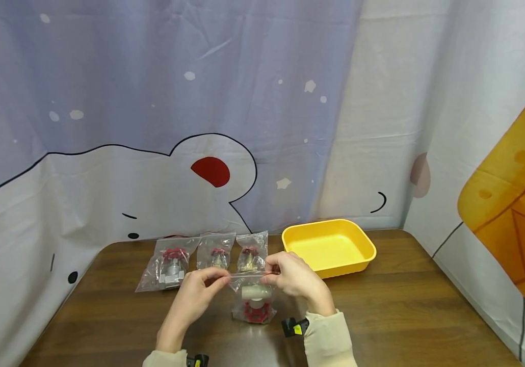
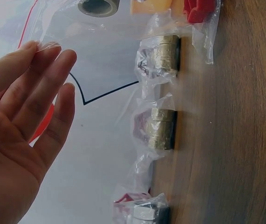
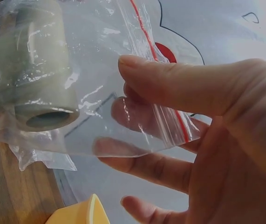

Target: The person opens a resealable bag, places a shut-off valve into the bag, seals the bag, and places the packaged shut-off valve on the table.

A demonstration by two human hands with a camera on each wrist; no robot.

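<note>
Between my two hands hangs a clear zip bag (image 3: 95, 42) with a red line along its seal. Inside it is a valve with a grey-green pipe body (image 1: 256, 292) and a red handwheel (image 1: 257, 312), the wheel hanging downward. My left hand (image 1: 198, 293) pinches the top left corner of the bag between thumb and index finger, its other fingers loosely bent. At the opposite end, my right hand (image 1: 296, 278) pinches the bag just below the red line, thumb in front and fingers behind. Whether the seal is fastened cannot be made out.
Behind the hands, a bagged silver valve (image 1: 171, 272) and two bagged brass valves, one in the middle (image 1: 219, 260) and one at right (image 1: 248, 261), stand in a row on the wooden table (image 1: 409, 311). A yellow tray (image 1: 329, 250) sits at the back right, before a printed curtain (image 1: 267, 102).
</note>
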